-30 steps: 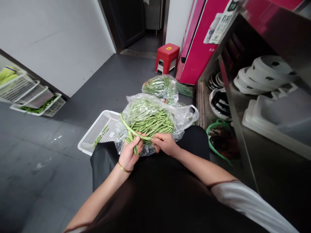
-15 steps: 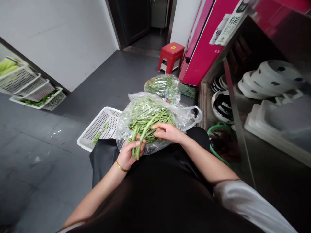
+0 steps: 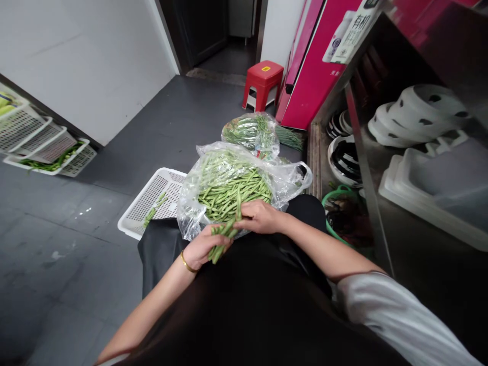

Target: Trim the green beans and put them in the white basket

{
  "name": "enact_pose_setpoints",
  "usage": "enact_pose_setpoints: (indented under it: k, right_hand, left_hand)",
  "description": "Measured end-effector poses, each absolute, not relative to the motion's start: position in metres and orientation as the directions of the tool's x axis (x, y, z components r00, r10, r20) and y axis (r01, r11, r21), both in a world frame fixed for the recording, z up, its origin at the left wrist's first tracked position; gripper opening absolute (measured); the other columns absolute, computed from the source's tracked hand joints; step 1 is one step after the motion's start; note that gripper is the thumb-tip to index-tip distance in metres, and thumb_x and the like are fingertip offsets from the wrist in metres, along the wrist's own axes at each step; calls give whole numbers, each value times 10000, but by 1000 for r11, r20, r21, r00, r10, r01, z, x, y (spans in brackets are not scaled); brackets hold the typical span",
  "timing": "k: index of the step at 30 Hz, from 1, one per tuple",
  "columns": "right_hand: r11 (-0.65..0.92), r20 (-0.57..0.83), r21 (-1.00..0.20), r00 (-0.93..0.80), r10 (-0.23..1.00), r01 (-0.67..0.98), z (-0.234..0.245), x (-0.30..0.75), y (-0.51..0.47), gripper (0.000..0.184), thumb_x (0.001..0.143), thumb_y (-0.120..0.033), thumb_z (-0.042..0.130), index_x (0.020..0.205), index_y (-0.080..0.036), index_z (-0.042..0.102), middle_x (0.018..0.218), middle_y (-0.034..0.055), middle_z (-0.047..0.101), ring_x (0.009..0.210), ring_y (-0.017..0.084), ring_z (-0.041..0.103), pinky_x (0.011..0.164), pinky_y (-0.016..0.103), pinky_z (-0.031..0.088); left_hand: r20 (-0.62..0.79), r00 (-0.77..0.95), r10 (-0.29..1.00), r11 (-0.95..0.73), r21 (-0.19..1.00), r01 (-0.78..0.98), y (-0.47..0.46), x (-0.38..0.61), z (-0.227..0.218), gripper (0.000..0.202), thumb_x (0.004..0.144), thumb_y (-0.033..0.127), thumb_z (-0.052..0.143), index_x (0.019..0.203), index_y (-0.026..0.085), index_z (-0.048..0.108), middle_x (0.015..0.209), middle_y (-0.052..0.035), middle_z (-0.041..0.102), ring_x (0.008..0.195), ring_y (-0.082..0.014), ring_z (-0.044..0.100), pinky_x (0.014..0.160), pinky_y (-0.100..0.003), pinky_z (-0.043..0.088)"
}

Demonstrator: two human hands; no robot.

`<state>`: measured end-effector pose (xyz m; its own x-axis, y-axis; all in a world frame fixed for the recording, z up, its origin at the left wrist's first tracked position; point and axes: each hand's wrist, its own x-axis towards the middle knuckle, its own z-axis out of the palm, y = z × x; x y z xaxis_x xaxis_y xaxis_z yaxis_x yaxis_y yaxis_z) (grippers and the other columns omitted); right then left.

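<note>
A clear plastic bag [image 3: 190,208] full of long green beans [image 3: 232,190] rests on my lap, over a black apron. My left hand [image 3: 202,249], with a gold bracelet on the wrist, is closed around a small bunch of beans [image 3: 221,241] at the bag's near edge. My right hand [image 3: 261,216] lies at the bag's mouth, its fingers pinched on one bean that stands up out of the pile.
A white slotted basket [image 3: 147,203] with a few bean pieces sits on the grey floor to my left. A second bag of greens [image 3: 249,131] lies beyond, near a red stool [image 3: 263,81]. Steel shelves [image 3: 381,173] with white dishes stand to my right. More baskets [image 3: 46,150] are stacked far left.
My left hand's bunch has tipped from pointing up to lying lower and slanted. My right hand has slid back to the bag's near edge and pinched a single bean.
</note>
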<state>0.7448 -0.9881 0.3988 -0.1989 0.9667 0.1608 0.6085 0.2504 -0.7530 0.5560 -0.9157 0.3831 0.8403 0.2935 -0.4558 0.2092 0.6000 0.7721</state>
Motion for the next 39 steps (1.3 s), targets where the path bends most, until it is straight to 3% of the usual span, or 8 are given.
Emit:
enact_pose_setpoints:
  k: [5,9,15,24,27,31,35,39]
  right_hand:
    - [172,6,-950,-534,846,262,415,743,-1011,245,829,-355,558,756,-130,620,654,-16,556,600,75,523,577,179,387]
    - [-186,-198,-977,-748,633,101,419,735,-1022,295,812,-403,561,764,-117,618,562,-45,504,423,45,454,427,159,344]
    - [-23,-194,-832,-253,948,554,410,719,-1000,260,828,-331,545,692,-122,619,516,-38,492,473,64,458,499,181,335]
    - [-38,27,-447,55,998,894,423,721,-1007,466,871,-556,409,811,-134,598,736,61,597,637,136,525,561,227,301]
    - [33,145,-370,23,989,929,425,734,-1010,414,924,-473,333,880,-138,571,849,93,595,702,149,541,578,233,314]
    - [329,113,-629,-336,935,704,414,731,-1017,372,936,-357,329,710,-152,541,678,44,573,623,117,537,572,223,349]
    - [161,57,-957,-389,920,242,407,729,-1026,479,958,-432,213,726,-146,520,539,-8,537,446,81,508,498,196,393]
    - [-56,-85,-789,-18,996,612,399,764,-1003,398,944,-424,304,955,-121,561,737,61,634,604,132,603,608,241,454]
  left_hand:
    - [-393,917,-68,299,869,394,-902,541,393,140,611,159,696,746,123,686,558,-43,585,407,-105,469,362,-201,353]
    - [-352,923,155,298,908,296,-892,539,397,169,631,163,709,794,129,680,568,-32,593,443,-114,505,378,-192,385]
    - [-274,695,665,398,917,-19,-903,562,396,173,674,244,717,711,143,581,570,3,577,352,-61,442,325,-173,338]
    - [-276,708,650,361,932,31,-910,567,390,239,611,197,749,742,151,554,534,34,556,322,-47,399,299,-165,309]
    - [-307,762,571,436,899,35,-907,560,389,201,627,205,718,739,144,563,559,0,595,336,-54,418,303,-164,301]
    - [-345,872,347,392,898,200,-907,551,391,219,595,166,715,791,134,622,572,-15,607,396,-87,484,336,-167,320]
    - [-347,922,172,300,910,286,-912,548,387,162,563,137,727,698,112,641,576,-30,601,478,-111,525,433,-195,398]
    - [-300,877,376,668,743,-32,-910,554,378,154,600,221,655,715,134,602,529,-16,545,463,-116,480,365,-185,332]
